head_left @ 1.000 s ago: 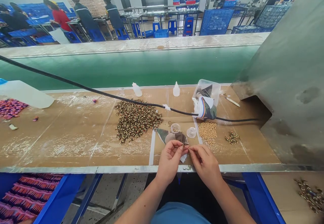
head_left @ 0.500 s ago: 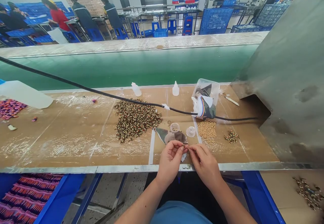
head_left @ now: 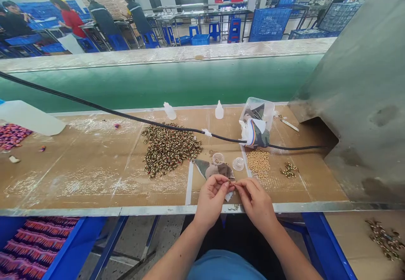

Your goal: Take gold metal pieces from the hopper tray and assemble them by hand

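Note:
My left hand point(head_left: 212, 202) pinches a small dark-and-gold piece point(head_left: 230, 182) between thumb and fingertips, above the front edge of the bench. Close against it, the fingertips of my right hand point(head_left: 257, 202) are pinched together at the same spot; whatever they hold is too small to make out. Just beyond my hands lies a camouflage cloth point(head_left: 219, 170). A small clear cup point(head_left: 218, 158) and a round clear lid point(head_left: 238, 164) sit behind it. To the left spreads a large pile of similar dark-and-gold pieces point(head_left: 169, 149); to the right is a heap of small tan discs point(head_left: 258, 163).
A black cable point(head_left: 148, 123) crosses the bench. Two white dropper bottles point(head_left: 219, 110) stand at the back, near a clear plastic box point(head_left: 267, 113) with cloth. A metal housing point(head_left: 363, 115) rises at right. A white jug point(head_left: 31, 117) lies left. Several people sit beyond the green belt point(head_left: 190, 81).
My hands stay pinched together at nearly the same place, with only slight finger movement. The whole view has shifted a little. A seated person at far left has changed posture.

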A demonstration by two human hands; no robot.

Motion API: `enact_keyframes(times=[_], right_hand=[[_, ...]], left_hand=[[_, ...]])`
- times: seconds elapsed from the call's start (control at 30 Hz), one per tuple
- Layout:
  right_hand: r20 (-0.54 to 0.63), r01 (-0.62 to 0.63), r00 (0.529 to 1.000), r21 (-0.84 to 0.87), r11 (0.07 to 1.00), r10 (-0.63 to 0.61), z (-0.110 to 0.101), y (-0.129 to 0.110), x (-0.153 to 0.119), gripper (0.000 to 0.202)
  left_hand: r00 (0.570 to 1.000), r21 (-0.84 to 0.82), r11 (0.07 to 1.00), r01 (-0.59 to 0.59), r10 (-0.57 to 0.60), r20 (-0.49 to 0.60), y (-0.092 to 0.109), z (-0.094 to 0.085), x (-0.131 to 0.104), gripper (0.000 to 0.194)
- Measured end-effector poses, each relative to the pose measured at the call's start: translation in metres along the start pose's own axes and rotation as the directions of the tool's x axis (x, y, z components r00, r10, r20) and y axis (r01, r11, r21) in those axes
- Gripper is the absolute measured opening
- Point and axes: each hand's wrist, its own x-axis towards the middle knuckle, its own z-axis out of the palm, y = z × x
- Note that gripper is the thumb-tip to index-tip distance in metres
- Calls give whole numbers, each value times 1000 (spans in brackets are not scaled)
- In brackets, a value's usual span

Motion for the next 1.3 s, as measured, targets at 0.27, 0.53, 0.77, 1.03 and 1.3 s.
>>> enact_keyframes(times=[0.27,0.53,0.77,1.03,1.3], right_hand=[[-20,-8,1000,113,994,10,-10,-3,9,12],[-27,59,998,111,992,-56,-10,-1,9,11],[-5,61,998,116,991,-60,-7,1,6,9],[5,48,999,111,993,-49,-8,-2,6,9],[31,-24,999,151,988,19,-6,0,6,11]], left_hand=[[996,-36,997,72,-70,46,2,-3,2,38],[987,16,994,104,-106,123,8,-4,2,37],[982,57,990,127,-133,135,7,-4,3,33],[980,85,985,147,-157,126,9,-3,3,30],[972,72,979,192,-200,121,13,-1,3,35]])
